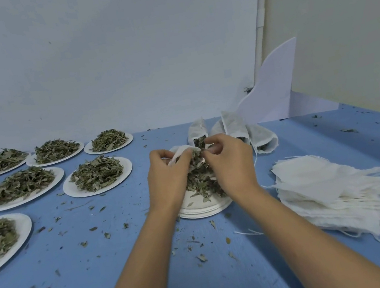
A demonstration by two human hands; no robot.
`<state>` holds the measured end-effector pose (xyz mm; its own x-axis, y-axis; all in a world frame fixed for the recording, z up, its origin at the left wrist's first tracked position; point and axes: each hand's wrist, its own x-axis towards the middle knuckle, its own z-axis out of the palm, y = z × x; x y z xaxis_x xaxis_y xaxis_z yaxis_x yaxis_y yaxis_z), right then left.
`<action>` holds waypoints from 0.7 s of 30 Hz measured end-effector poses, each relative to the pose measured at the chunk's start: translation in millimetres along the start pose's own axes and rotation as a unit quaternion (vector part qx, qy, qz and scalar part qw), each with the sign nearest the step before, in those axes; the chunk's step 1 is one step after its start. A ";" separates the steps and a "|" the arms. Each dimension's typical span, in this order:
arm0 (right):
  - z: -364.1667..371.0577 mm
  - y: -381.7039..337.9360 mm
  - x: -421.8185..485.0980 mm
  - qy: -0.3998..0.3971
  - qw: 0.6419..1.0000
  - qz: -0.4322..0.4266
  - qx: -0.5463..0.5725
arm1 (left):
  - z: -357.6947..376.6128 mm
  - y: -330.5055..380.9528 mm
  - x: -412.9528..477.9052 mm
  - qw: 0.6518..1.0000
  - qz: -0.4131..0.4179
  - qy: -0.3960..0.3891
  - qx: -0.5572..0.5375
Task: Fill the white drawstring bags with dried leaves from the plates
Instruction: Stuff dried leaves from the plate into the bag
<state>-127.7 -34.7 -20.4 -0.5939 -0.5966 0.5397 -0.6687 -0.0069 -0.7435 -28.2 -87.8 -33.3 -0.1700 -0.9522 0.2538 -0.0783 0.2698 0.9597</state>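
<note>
A blue table (129,268) scattered with leaf crumbs stands against a pale wall. At the left sit white paper plates (75,193) heaped with dried green leaves. In the middle, the left hand (167,173) pinches the rim of a white drawstring bag (180,152) above a stack of white plates (203,211). The right hand (230,162) has its fingers curled on dried leaves (203,179) at the bag's mouth. Behind lie filled white bags (261,136), and at the right a pile of flat empty bags (331,190)

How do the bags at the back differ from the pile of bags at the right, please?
The bags at the back bulge, with leaves showing at their mouths; the pile at the right lies flat, showing none. The first lie scattered singly; the pile is stacked. Both are white.
</note>
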 end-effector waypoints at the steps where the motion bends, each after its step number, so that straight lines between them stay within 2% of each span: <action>1: -0.3 -1.4 -0.5 0.006 1.000 -0.008 0.013 | 0.6 -0.2 -0.4 1.000 0.000 0.015 0.005; 5: 2.4 -4.0 -4.8 -0.030 0.996 -0.077 0.016 | -0.4 0.7 0.4 0.998 0.006 0.060 0.025; 11: 9.1 -6.7 -9.2 -0.068 0.983 -0.153 -0.075 | -1.2 5.0 -2.1 0.993 0.038 0.112 0.017; 16: 7.3 -9.2 -6.7 -0.037 0.988 -0.125 -0.084 | 2.5 10.3 -8.4 0.997 0.051 0.034 -0.049; 21: 1.3 -15.7 -2.6 -0.035 0.998 -0.024 0.054 | 7.0 11.6 -10.9 0.993 0.078 -0.048 -0.070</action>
<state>-115.1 -34.0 -10.6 -0.5266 -0.6482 0.5500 -0.6414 -0.1217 -0.7575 -34.2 -73.3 -25.7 -0.2623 -0.8803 0.3953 0.0928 0.3848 0.9183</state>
